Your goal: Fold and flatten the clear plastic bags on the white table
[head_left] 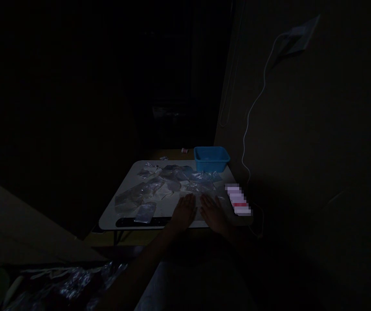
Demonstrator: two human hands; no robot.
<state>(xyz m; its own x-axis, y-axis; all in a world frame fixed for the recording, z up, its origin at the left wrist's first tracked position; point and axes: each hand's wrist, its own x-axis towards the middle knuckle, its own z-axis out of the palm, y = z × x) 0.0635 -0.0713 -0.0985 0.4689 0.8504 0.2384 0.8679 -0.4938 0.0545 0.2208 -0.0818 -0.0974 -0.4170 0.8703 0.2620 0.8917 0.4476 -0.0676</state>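
Observation:
My left hand point(184, 212) lies flat near the front edge of a small white table point(110, 216), fingers stretched forward. Beside it my right hand point(214, 214) rests palm down in the same way, a narrow gap between the two. Both are open, and their fingertips reach the near edge of a clear plastic bag point(201, 187). Whether more plastic lies under the palms is too dark to tell. Several crumpled clear plastic bags point(140, 192) spread over the table to the left and behind. A smaller flat bag point(146, 212) lies near the front left.
A blue basin point(212, 166) stands at the back right corner. A lit phone point(238, 199) lies at the right edge, near a white cable point(245, 129) running up to a wall socket point(297, 36). Shiny plastic point(75, 283) is heaped at lower left. The room is very dark.

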